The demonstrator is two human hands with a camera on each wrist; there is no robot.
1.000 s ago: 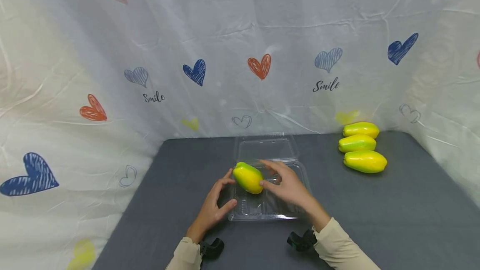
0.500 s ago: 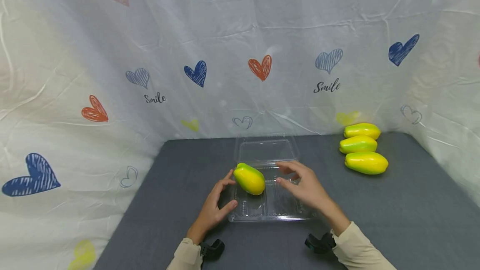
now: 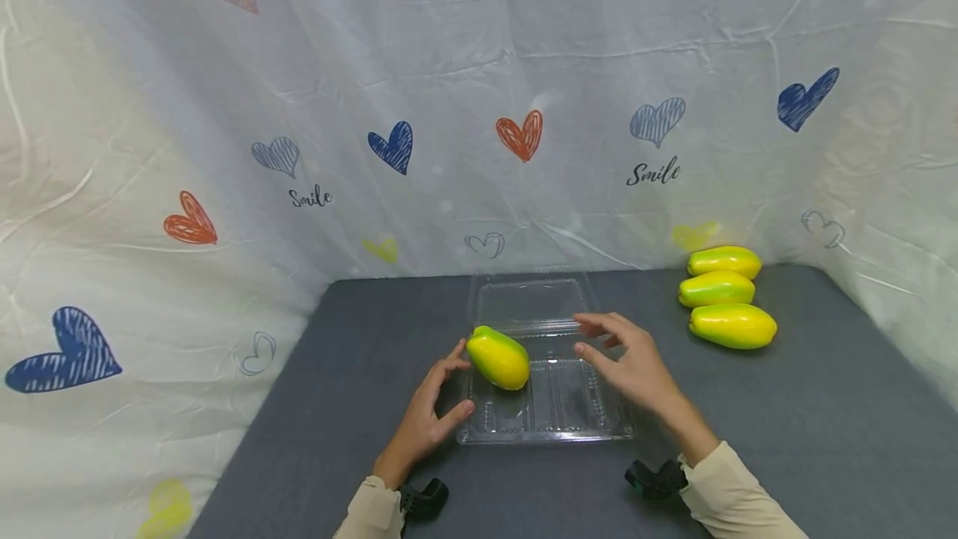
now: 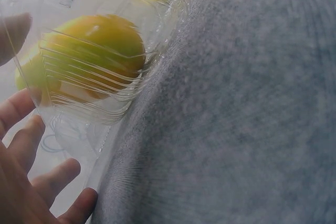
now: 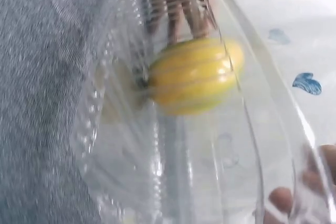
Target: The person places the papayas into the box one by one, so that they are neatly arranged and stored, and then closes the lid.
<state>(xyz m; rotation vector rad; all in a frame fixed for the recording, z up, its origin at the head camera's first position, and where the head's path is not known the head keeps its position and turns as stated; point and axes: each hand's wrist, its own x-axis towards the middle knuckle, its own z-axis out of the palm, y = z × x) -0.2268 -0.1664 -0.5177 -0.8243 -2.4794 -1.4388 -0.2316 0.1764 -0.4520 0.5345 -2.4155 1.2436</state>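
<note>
A yellow-green papaya [image 3: 498, 358] lies in the left part of a clear plastic clamshell box [image 3: 557, 414], whose lid [image 3: 535, 299] is folded back on the table. At the box's left side rests my left hand [image 3: 422, 418], fingers spread and thumb apart; in the left wrist view, its fingertips [image 4: 34, 124] are by the clear wall, through which the papaya [image 4: 100, 51] shows. My right hand [image 3: 636, 368] hovers over the box's right edge, fingers loosely bent and holding nothing. Through the wall in the right wrist view, the papaya [image 5: 194, 77] appears away from that hand.
Three more papayas [image 3: 732, 326] lie in a row at the back right of the dark grey table [image 3: 808, 439]. Behind the table hangs a white curtain [image 3: 449, 65] printed with hearts.
My right hand has let go of the papaya and moved right, away from it. The papaya stays in the box's left part, and my left hand keeps its place.
</note>
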